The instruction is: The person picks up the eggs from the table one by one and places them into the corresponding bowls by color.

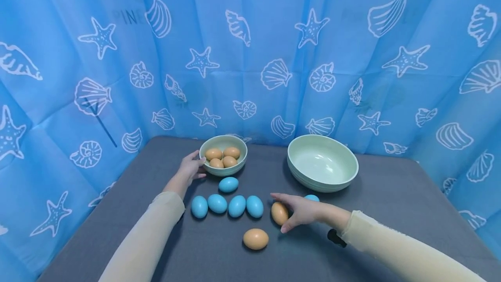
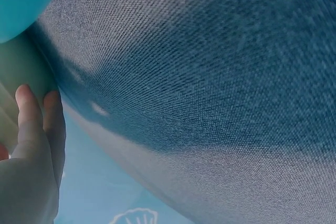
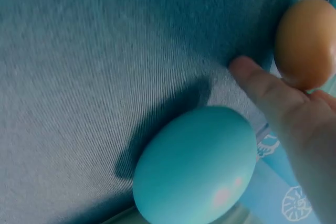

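Observation:
My left hand is at the left side of a small pale green bowl that holds several brown eggs. In the left wrist view, its straight fingers lie against the bowl's outer wall. My right hand reaches over a brown egg on the table, thumb and forefinger spread on either side of it. Whether they touch it, I cannot tell. Under the right wrist sits a blue egg, partly hidden in the head view. Another brown egg lies nearer to me.
Several blue eggs form a row left of the right hand, with one more blue egg just below the small bowl. A larger pale green bowl stands at the back right. A blue shell-patterned curtain surrounds the grey-covered table.

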Demonstrator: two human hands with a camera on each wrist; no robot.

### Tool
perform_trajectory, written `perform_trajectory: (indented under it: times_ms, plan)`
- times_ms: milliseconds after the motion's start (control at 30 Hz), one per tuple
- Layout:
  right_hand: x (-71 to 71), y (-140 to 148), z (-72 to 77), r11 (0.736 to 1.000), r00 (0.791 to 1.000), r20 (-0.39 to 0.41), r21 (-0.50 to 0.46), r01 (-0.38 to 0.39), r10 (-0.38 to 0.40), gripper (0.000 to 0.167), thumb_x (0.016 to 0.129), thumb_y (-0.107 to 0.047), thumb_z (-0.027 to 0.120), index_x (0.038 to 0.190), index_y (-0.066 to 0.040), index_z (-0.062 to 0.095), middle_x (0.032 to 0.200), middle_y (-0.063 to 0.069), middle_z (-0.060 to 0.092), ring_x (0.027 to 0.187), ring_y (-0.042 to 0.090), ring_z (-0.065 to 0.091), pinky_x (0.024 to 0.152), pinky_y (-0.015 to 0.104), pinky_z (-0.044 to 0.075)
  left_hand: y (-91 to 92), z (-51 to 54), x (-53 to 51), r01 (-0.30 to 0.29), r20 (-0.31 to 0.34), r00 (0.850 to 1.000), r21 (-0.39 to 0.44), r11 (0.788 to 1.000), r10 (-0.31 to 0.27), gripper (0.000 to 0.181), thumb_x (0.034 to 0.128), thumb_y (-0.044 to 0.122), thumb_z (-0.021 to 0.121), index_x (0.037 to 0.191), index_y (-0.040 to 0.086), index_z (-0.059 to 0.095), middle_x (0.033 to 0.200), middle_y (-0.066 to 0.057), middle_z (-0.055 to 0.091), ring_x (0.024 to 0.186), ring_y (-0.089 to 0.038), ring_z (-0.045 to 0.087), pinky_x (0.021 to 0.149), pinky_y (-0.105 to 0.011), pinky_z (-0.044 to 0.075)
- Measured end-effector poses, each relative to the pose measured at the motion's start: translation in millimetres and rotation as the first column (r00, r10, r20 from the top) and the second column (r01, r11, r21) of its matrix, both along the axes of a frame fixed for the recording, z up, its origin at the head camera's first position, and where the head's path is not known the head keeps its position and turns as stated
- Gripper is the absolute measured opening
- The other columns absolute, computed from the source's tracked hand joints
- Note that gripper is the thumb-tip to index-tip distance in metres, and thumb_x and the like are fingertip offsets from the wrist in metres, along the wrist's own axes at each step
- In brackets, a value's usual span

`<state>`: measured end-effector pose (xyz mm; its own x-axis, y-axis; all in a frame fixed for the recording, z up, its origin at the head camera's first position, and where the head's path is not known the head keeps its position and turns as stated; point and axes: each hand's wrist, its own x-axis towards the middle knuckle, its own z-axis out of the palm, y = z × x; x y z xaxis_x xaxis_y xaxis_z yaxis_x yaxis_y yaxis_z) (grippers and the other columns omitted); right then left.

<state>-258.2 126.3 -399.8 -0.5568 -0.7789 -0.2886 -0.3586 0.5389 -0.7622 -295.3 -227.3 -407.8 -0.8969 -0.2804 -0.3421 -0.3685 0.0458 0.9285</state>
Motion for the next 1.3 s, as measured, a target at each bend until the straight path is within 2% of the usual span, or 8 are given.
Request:
perform_trajectory:
  times_ms: [67, 100, 233, 433, 867, 1067, 1300]
  plan:
    - [2.9, -1, -2.1, 1.0, 0.999, -0.051, 0.025, 0.019, -0.018, 0.09, 0.08, -0.021, 0.082, 0.151, 0.0, 0.03, 0.151, 0.024, 0.034, 0.137, 0.041, 0.031, 0.11, 0.056, 0.03, -0.2, -0.7, 0.0, 0.002, 0.0, 1.0, 0.003, 1.0, -0.002, 0.058, 0.1049, 0.014, 0.044, 0.157, 0.014, 0.018, 0.159, -0.019, 0.017, 0.125, -0.038, 0.047, 0.087, -0.035, 0.055]
    - [6.7, -3, 0.7, 0.998, 0.997, -0.057, 0.033, 0.055, -0.053, 0.09, 0.078, -0.017, 0.083, 0.149, 0.001, 0.032, 0.15, 0.024, 0.035, 0.137, 0.043, 0.031, 0.109, 0.058, 0.029, -0.4, -0.8, 0.0, 0.0, -0.001, 1.0, 0.003, 1.0, 0.0, 0.058, 0.1049, 0.014, 0.044, 0.157, 0.014, 0.018, 0.159, -0.019, 0.017, 0.125, -0.038, 0.047, 0.086, -0.035, 0.056]
    - [11.3, -6, -3.3, 0.991, 0.984, -0.137, 0.059, 0.12, -0.111, 0.085, 0.076, -0.013, 0.084, 0.147, -0.001, 0.038, 0.147, 0.023, 0.04, 0.133, 0.04, 0.038, 0.106, 0.056, 0.035, -0.9, -0.9, -0.5, -0.007, 0.003, 1.0, 0.004, 1.0, 0.007, 0.058, 0.1048, 0.014, 0.045, 0.157, 0.014, 0.018, 0.158, -0.019, 0.018, 0.123, -0.037, 0.048, 0.078, -0.03, 0.058]
    - [12.2, -7, -7.2, 0.98, 0.969, -0.189, 0.091, 0.177, -0.157, 0.076, 0.077, -0.013, 0.084, 0.142, 0.0, 0.047, 0.14, 0.022, 0.048, 0.127, 0.037, 0.045, 0.103, 0.054, 0.039, -0.8, -0.8, -1.9, -0.006, 0.008, 1.0, 0.004, 1.0, 0.006, 0.058, 0.1047, 0.014, 0.045, 0.157, 0.015, 0.019, 0.158, -0.019, 0.019, 0.122, -0.036, 0.048, 0.072, -0.026, 0.058]
    - [10.9, -8, -10.6, 0.978, 0.965, -0.209, 0.102, 0.181, -0.157, 0.072, 0.076, -0.014, 0.084, 0.139, -0.002, 0.051, 0.137, 0.02, 0.051, 0.123, 0.036, 0.049, 0.101, 0.054, 0.041, -0.3, -4.3, -2.7, -0.012, 0.003, 1.0, -0.002, 1.0, 0.012, 0.058, 0.1048, 0.015, 0.045, 0.157, 0.014, 0.019, 0.157, -0.021, 0.021, 0.122, -0.036, 0.048, 0.075, -0.028, 0.058]
    - [13.0, -9, -10.5, 0.975, 0.964, -0.199, 0.099, 0.2, -0.178, 0.071, 0.077, -0.014, 0.084, 0.138, -0.001, 0.051, 0.137, 0.02, 0.052, 0.122, 0.036, 0.049, 0.101, 0.054, 0.041, 1.0, -4.4, -1.7, -0.007, 0.004, 1.0, -0.001, 1.0, 0.007, 0.058, 0.105, 0.014, 0.044, 0.157, 0.014, 0.018, 0.158, -0.021, 0.019, 0.123, -0.037, 0.048, 0.082, -0.032, 0.057]
    - [12.8, -10, -10.6, 0.966, 0.961, -0.169, 0.102, 0.239, -0.22, 0.07, 0.076, -0.014, 0.084, 0.138, -0.003, 0.053, 0.136, 0.018, 0.053, 0.119, 0.032, 0.05, 0.101, 0.054, 0.041, 1.3, -2.1, -0.7, -0.011, -0.001, 1.0, 0.007, 1.0, 0.011, 0.058, 0.105, 0.014, 0.044, 0.157, 0.014, 0.019, 0.157, -0.022, 0.02, 0.124, -0.038, 0.048, 0.082, -0.032, 0.057]
